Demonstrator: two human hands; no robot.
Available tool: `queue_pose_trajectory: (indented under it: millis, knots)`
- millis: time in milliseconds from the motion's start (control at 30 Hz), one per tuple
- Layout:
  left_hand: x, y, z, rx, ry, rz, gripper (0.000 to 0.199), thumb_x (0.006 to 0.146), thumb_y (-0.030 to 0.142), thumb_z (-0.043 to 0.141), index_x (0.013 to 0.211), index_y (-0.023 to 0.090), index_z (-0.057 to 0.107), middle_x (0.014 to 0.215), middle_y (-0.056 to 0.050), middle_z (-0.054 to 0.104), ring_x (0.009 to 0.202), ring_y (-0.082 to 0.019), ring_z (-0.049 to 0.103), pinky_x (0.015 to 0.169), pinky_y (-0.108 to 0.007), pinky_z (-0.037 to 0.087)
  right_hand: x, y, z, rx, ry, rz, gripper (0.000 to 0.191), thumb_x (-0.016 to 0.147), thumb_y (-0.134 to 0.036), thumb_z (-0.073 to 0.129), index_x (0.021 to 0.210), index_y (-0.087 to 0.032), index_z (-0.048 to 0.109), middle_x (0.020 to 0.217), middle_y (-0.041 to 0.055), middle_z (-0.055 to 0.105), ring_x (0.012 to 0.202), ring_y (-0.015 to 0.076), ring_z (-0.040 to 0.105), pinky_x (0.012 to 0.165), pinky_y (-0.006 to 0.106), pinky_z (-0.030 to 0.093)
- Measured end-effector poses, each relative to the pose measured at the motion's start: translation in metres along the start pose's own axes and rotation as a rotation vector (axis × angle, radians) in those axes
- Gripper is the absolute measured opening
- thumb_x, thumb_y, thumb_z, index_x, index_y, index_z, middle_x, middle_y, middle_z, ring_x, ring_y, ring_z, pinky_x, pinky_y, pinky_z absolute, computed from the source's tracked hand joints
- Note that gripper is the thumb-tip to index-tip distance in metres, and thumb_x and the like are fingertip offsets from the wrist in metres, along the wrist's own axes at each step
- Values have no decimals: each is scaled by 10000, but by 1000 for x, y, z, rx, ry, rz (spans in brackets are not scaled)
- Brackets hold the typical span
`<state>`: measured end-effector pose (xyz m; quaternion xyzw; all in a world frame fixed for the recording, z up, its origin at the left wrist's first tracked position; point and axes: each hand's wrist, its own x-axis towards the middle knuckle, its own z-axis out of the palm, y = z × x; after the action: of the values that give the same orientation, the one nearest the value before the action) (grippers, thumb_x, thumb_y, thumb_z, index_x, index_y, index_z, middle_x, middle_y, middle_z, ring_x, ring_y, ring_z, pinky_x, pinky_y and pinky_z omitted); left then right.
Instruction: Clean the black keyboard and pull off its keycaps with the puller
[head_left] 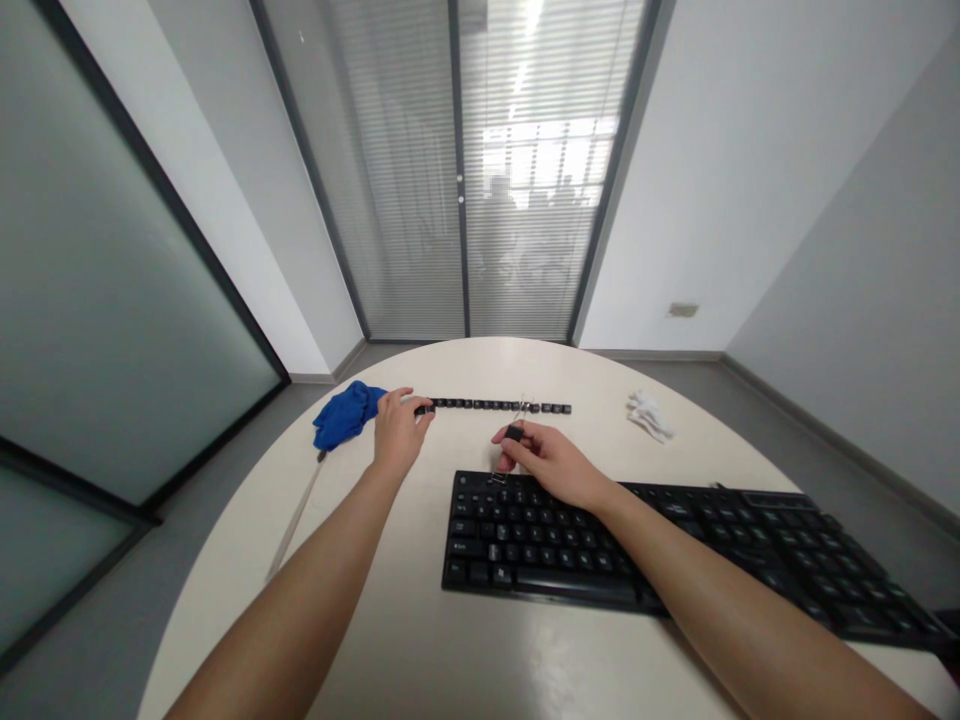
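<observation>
My left hand (400,428) is at the left end of a row of black keycaps (487,405), its thumb and fingers closed around a dark keycap (425,408) there. In my right hand (551,458) is a wire keycap puller (514,432) with a black middle, gripped between thumb and fingers. Wire loops stick out from both of its ends; the lower one hangs over the top left edge of the black keyboard (559,580). My right forearm crosses above the keyboard and hides part of its keys.
A blue cloth (346,415) lies to the left, by a thin pale stick (296,520) with a brush-like dark end. Crumpled white cloth or gloves (649,415) rest at the right on the round-edged table (390,640). Glass partitions (405,200) stand behind.
</observation>
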<state>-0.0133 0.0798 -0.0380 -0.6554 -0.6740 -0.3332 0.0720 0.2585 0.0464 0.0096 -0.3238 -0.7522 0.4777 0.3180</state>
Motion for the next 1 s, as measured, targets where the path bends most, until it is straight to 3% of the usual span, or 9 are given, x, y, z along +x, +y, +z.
queue_pose_trajectory:
  millis: [433, 600, 733, 900, 1000]
  knots:
    - [1, -1, 2, -44, -4, 38, 194, 836, 216, 672, 1025, 239, 707, 1239, -97, 572, 1221, -306, 471, 1077, -466, 391, -1, -1, 1, 43, 34, -11, 359, 952, -491, 522, 1134, -183, 552, 771, 24, 678, 724, 169, 636, 697, 308, 479]
    - [0, 3, -2, -70, 19, 35, 196, 820, 191, 675, 1010, 230, 699, 1232, -100, 568, 1214, -312, 476, 1076, -465, 389, -2, -5, 0, 51, 43, -9, 347, 951, -517, 511, 1022, -183, 574, 762, 31, 690, 698, 162, 628, 673, 299, 473]
    - [-6, 21, -13, -230, 56, 139, 217, 839, 168, 631, 1050, 214, 658, 1198, -82, 600, 1158, -263, 526, 1045, -424, 421, -4, -7, 0, 50, 27, -11, 334, 949, -517, 519, 953, -187, 570, 745, 26, 692, 664, 152, 613, 646, 284, 465]
    - [-26, 52, -32, -459, -335, 405, 148, 865, 271, 635, 998, 212, 661, 962, -31, 683, 905, -185, 625, 850, -332, 500, -6, -9, -1, -26, -18, -46, 319, 961, -500, 507, 922, -195, 591, 717, 19, 681, 685, 161, 619, 664, 285, 463]
    - [-35, 65, -37, -497, -452, 505, 169, 830, 289, 675, 980, 212, 665, 944, -26, 693, 893, -180, 635, 832, -312, 496, -7, -10, -2, -64, -31, -51, 313, 962, -486, 509, 916, -192, 606, 710, 18, 676, 677, 159, 615, 643, 276, 456]
